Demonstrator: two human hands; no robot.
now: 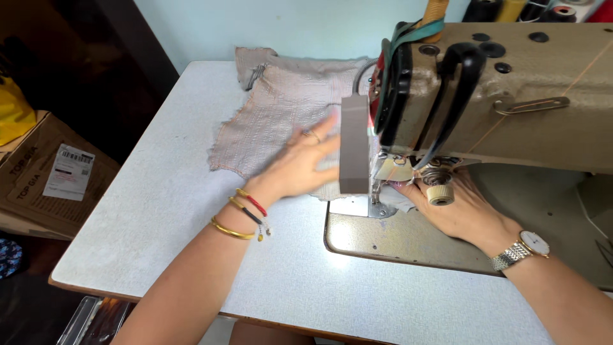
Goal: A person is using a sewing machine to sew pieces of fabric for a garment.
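Fabric [274, 121], a pale pinkish-grey piece with rows of stitching across it, lies spread on the white sewing table [159, 211], its near edge running under the head of the tan industrial sewing machine [511, 96] toward the presser foot [381, 207]. My left hand [303, 166] rests flat on the cloth just left of the needle area, fingers stretched out and together, palm down, gripping nothing, only pressing the fabric against the table. My right hand [463, 211] sits on the machine bed [408, 243] behind the foot, under the arm of the machine; the knob and thread guides cover its fingertips, so I cannot tell how far they are spread or whether they pinch the cloth, though it looks as if they touch a small light edge of it beside the foot. To do this well I judge that both hands should keep the cloth flat and evenly taut on either side of the needle, with light pressure so the feed can carry it, and with my left fingertips kept clear of the foot. A cardboard box [45, 179] stands on the floor, well apart from the work.
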